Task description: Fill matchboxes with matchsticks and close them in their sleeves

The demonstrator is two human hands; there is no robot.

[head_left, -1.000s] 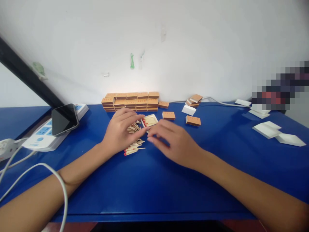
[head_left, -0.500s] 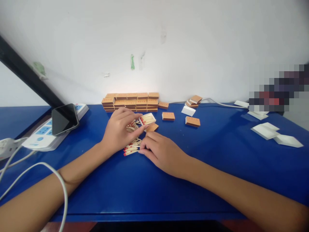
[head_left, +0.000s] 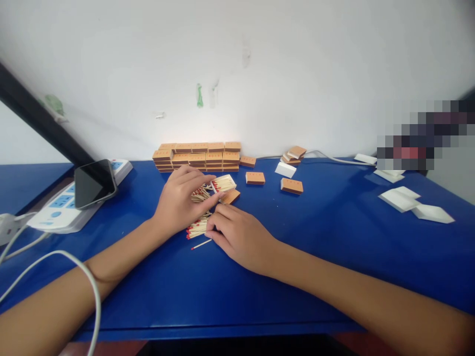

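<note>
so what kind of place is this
Probably a small hand-packing bench for matches: a blue table against a white wall, a stack of matchboxes, loose matches under both hands, and empty white trays.

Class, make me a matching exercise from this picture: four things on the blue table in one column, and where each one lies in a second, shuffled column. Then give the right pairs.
Things
1. phone
2. stacked matchboxes
3. open tray of matches
4. single loose match

Places
A. against the wall, at the back of the table
B. alone on the table, just left of the right hand
C. propped on the power strip at the left
D. at the fingertips of the left hand

Pairs: 1-C, 2-A, 3-D, 4-B
</note>
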